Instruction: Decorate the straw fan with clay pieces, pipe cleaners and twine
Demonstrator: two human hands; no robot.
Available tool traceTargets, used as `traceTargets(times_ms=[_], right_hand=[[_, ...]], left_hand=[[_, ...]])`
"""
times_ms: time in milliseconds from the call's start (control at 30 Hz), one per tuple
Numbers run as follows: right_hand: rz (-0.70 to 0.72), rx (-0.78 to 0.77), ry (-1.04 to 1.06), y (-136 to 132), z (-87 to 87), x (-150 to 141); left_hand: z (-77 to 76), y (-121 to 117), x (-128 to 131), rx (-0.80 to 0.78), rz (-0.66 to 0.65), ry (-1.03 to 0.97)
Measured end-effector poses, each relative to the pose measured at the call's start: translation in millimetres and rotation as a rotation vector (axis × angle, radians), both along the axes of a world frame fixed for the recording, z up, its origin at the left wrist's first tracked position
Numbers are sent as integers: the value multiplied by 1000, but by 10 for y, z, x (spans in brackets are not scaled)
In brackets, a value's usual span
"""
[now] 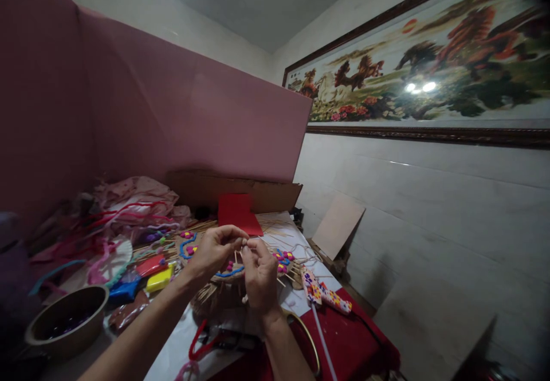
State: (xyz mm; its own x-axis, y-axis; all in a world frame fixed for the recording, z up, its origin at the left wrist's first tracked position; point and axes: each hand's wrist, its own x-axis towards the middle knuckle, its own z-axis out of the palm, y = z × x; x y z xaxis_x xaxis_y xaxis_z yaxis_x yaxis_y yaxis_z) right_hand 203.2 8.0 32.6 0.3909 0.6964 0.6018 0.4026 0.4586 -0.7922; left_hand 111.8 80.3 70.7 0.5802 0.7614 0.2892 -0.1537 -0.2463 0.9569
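My left hand (215, 250) and my right hand (260, 275) meet above a round woven craft piece (240, 272) trimmed with blue cord and pink and yellow pom-poms. Both hands pinch a small pale thing between their fingertips; it is too small to name. Thin wooden sticks (283, 281) poke out from under the piece. A glue gun (322, 296) with a flower pattern lies just right of my right hand on a red cloth (356, 341).
A metal bowl (64, 321) stands at the left front. Beside it lie blue, yellow and red items (148, 278), cords and pink fabric (133, 197). A red card (238, 212), cardboard (258, 192) and a pink partition (172, 106) are behind. A framed horse painting (429, 66) hangs on the right wall.
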Motion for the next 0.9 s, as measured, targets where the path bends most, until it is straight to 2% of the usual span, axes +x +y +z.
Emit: traceTargets(times_ms=[200, 367, 433, 500, 567, 667, 733, 900], right_hand=[[27, 17, 41, -1, 7, -7], [-6, 17, 92, 36, -22, 13], [-16, 23, 97, 54, -37, 22], [-27, 34, 97, 69, -47, 34], [-27, 39, 98, 76, -49, 53], [35, 19, 98, 65, -38, 91], [93, 2, 73, 45, -24, 114], [119, -41, 35, 4, -10, 136]], left_hand=[[49, -78, -16, 57, 55, 19], [-15, -177, 82, 287, 280, 15], [-45, -212, 121, 327, 356, 30], [-57, -225, 137, 320, 377, 34], [-43, -206, 120, 275, 304, 32], [28, -132, 38, 180, 75, 70], [101, -88, -35, 134, -27, 117], [247, -76, -144, 35, -93, 183]])
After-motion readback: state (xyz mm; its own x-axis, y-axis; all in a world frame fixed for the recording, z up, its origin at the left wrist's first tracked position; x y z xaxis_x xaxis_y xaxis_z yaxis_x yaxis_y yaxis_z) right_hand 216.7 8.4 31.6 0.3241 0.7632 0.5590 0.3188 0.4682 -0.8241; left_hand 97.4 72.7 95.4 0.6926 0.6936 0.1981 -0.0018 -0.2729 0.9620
